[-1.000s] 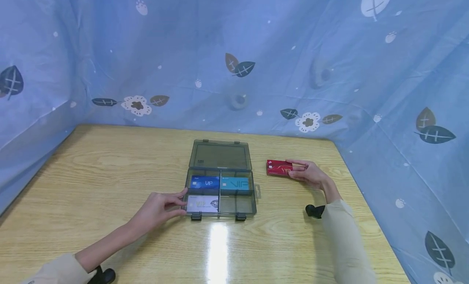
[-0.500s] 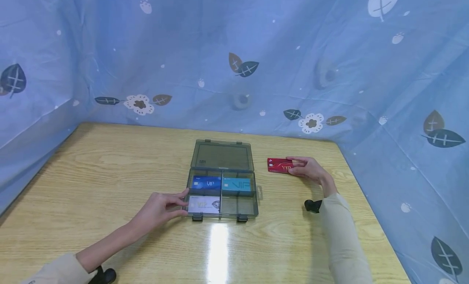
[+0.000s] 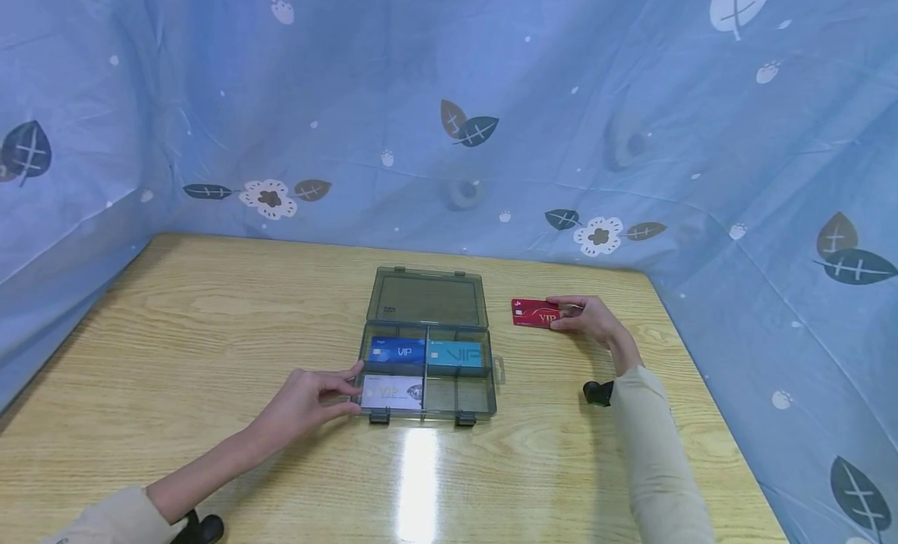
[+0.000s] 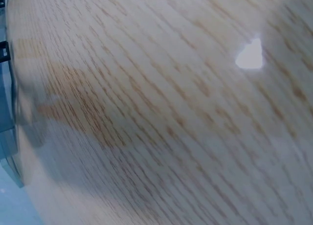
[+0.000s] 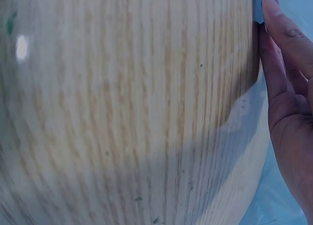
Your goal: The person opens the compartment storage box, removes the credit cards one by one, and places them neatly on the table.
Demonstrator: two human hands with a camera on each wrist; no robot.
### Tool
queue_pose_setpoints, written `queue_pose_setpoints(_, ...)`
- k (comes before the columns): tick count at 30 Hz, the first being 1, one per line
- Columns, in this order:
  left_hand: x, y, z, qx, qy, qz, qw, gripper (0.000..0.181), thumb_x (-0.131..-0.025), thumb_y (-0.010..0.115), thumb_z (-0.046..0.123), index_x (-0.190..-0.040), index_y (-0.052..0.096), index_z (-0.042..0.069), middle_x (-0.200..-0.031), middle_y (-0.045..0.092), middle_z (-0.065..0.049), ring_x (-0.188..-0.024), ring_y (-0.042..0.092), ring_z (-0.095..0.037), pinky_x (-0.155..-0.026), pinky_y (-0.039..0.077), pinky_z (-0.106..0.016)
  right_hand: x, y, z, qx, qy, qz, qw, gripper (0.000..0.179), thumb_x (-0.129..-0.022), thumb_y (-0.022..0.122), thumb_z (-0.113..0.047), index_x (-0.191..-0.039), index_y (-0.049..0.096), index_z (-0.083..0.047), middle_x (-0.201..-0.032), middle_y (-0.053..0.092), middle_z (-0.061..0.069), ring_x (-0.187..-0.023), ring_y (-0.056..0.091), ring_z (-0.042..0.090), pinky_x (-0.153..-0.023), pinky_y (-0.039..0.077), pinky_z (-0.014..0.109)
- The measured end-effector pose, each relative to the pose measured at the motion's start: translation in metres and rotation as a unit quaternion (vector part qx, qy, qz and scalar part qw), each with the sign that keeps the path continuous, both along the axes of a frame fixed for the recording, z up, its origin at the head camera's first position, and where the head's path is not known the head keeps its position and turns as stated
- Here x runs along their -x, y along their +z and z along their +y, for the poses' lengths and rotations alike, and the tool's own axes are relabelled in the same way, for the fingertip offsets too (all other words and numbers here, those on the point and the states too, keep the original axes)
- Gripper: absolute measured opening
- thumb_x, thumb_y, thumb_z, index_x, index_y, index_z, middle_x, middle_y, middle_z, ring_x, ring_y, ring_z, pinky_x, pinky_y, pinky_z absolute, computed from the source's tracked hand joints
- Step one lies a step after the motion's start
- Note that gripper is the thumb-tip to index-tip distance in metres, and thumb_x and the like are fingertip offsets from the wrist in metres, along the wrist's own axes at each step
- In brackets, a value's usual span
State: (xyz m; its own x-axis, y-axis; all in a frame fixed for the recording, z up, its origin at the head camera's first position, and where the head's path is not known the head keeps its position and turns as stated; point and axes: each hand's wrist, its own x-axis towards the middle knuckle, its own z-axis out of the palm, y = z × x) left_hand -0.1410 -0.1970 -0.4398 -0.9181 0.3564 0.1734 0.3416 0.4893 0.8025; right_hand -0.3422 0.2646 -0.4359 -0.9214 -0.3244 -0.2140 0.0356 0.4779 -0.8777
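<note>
A translucent dark plastic box (image 3: 457,409) lies open on the table, its lid (image 3: 428,298) folded back. It holds a blue VIP card (image 3: 397,351), a teal VIP card (image 3: 455,354) and a white VIP card (image 3: 393,392) in separate compartments; the front right compartment holds no card. My left hand (image 3: 309,400) touches the box's left side with extended fingertips and thumb. To the right of the box, my right hand (image 3: 592,322) pinches a red VIP card (image 3: 535,312) by its right end. In the right wrist view, only a sliver of that card shows beyond the thumb.
The wooden table (image 3: 245,302) extends around the box. A blue patterned cloth (image 3: 351,100) hangs along its back and sides. A small hanging tab (image 3: 500,370) sticks out at the box's right side. Black wrist mounts (image 3: 598,393) sit at both sleeves.
The red card and my right hand have shifted slightly up in the head view, away from me or off the table. My left hand stays at the box. The head view has shifted a little.
</note>
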Motion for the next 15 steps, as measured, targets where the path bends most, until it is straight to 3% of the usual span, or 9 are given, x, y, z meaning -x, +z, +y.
queue_pose_setpoints(4,-0.0003,0.0006,0.0003,0.002,0.002,-0.002,1.0,0.022,-0.077,0.079,0.009,-0.095,0.073,-0.001,-0.128,0.055,-0.023,-0.106,0.062,-0.033,-0.08,0.056,-0.022,0.0004,-0.0003,-0.001,-0.02,0.004,0.016,0.9997,0.057,-0.082,0.074,0.0,-0.134,0.052,0.004,-0.132,0.053,0.028,-0.099,0.057,0.016,-0.076,0.051,0.012)
queue_pose_setpoints(8,-0.0005,0.0017,0.0006,0.003,0.003,-0.005,1.0,0.022,-0.077,0.079,0.009,-0.096,0.073,-0.002,-0.128,0.054,-0.024,-0.106,0.062,-0.033,-0.079,0.057,-0.022,0.0018,-0.0016,-0.003,-0.002,0.003,0.003,1.0,0.056,-0.082,0.072,0.005,-0.134,0.05,0.006,-0.144,0.041,0.025,-0.125,0.047,0.031,-0.089,0.049,0.013)
queue_pose_setpoints(15,-0.0003,0.0033,0.0009,0.007,0.003,-0.01,0.9999,0.022,-0.077,0.078,0.007,-0.096,0.073,-0.002,-0.128,0.055,-0.023,-0.104,0.064,-0.032,-0.078,0.057,-0.022,0.0024,-0.0003,-0.0071,0.026,0.003,-0.013,0.9996,0.058,-0.08,0.07,0.011,-0.134,0.048,0.01,-0.148,0.036,0.024,-0.137,0.033,0.031,-0.102,0.041,0.021)
